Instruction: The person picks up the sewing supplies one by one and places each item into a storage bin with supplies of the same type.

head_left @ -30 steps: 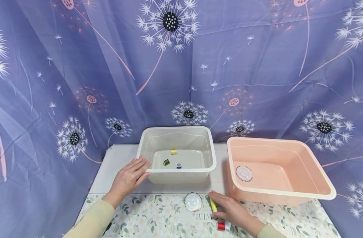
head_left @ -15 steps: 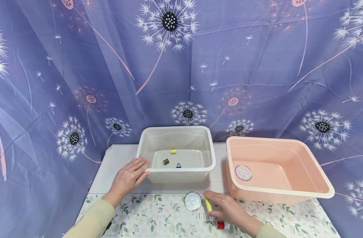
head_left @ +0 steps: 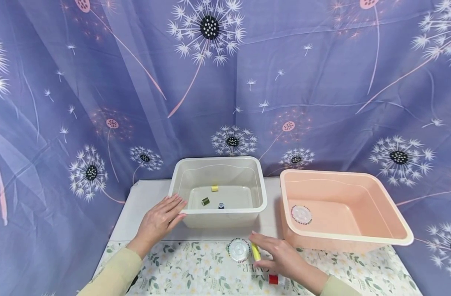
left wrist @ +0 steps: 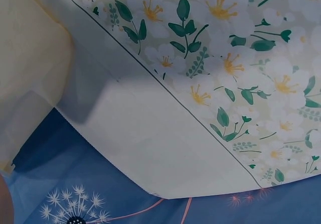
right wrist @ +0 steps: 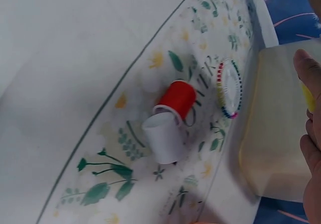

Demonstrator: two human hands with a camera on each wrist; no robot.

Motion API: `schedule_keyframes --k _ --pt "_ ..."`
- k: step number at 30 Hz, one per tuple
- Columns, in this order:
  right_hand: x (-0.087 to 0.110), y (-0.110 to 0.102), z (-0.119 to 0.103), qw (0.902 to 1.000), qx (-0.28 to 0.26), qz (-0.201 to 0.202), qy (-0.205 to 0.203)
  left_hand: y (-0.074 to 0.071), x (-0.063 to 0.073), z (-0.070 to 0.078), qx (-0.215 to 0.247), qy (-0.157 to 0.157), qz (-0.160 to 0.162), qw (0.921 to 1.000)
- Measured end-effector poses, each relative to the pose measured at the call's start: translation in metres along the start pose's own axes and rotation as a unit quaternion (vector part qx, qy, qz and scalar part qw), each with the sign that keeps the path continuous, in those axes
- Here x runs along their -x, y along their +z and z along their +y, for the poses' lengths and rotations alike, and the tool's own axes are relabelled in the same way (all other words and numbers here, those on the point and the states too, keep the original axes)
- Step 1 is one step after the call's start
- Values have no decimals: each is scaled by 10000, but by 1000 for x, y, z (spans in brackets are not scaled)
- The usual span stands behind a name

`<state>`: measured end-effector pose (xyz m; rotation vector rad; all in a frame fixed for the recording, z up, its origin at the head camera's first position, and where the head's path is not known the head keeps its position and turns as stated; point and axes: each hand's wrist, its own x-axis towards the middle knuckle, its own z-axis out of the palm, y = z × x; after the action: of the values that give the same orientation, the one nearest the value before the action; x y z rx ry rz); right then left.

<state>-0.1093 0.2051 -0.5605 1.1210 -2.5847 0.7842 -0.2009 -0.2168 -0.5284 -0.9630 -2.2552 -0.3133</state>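
Observation:
My left hand [head_left: 160, 218] rests with straight fingers on the front left corner of the grey-white plastic bin [head_left: 222, 222]. Between the thumb and fingers of my right hand [head_left: 282, 257] is a slim, bright yellow object [head_left: 255, 251], pinched above the table; fingers hide part of it, and I cannot tell its kind. Just left of it lies a round wheel of coloured-head pins [head_left: 238, 250]. Below the hand are a red thread spool [head_left: 273, 279] and a white spool [right wrist: 164, 138], side by side in the right wrist view. Yellow [head_left: 215, 188], green [head_left: 205, 201] and dark blue [head_left: 221, 205] spools lie in the bin.
A pink plastic bin [head_left: 347, 242] stands at the right with another pin wheel [head_left: 301, 214] inside. Floral cloth [head_left: 188, 271] covers the table's front, and a white surface [head_left: 136, 213] lies behind it. A blue dandelion curtain [head_left: 196, 102] hangs behind the bins.
My right hand has shifted a little left with the yellow object, closer to the pin wheel on the table. The left hand keeps its place on the bin.

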Motion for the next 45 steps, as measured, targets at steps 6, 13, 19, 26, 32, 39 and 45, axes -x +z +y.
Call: schedule_keyframes --k 6,13,19,26,32,39,45 --pt "-7 -10 -6 9997 55 121 -219 -1 0 0 -31 1 -27 10000" --pt "-17 -18 -10 9962 331 498 -633 -1 0 0 -18 32 41 10000" --pt "-28 -28 -12 9940 377 685 -768 -2 0 0 -10 43 63 10000" --pt "-38 -38 -10 9951 337 567 -737 -1 1 -1 1 78 88 9999" --pt "-51 -48 -10 9950 209 584 -777 0 1 -2 -33 92 81 9999" --pt "-64 -61 -12 9961 175 524 -690 -1 1 -3 -55 59 48 10000" --pt "-76 -70 -12 9971 -24 439 -626 0 1 -3 -27 124 146 9998"
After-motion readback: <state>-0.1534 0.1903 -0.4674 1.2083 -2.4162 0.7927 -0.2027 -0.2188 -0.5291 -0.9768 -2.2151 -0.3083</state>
